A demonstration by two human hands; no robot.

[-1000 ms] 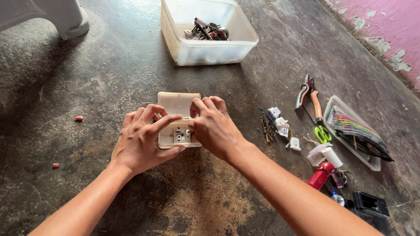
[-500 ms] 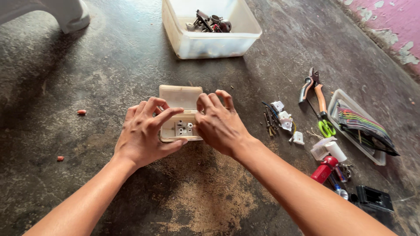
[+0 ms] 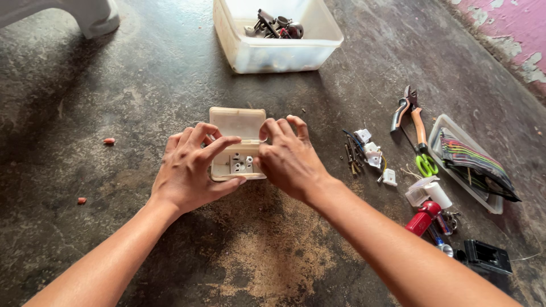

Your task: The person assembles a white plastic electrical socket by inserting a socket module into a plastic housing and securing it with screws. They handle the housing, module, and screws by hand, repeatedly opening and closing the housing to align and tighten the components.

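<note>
Beige switch box flat on dark concrete floor, centre of view, white insert visible inside. Left hand gripping its left edge; right hand pinching its right edge, fingertips on the rim. Behind: white tub holding what look like metal fittings. Right: screws, pliers, 1 clear tray.
</note>
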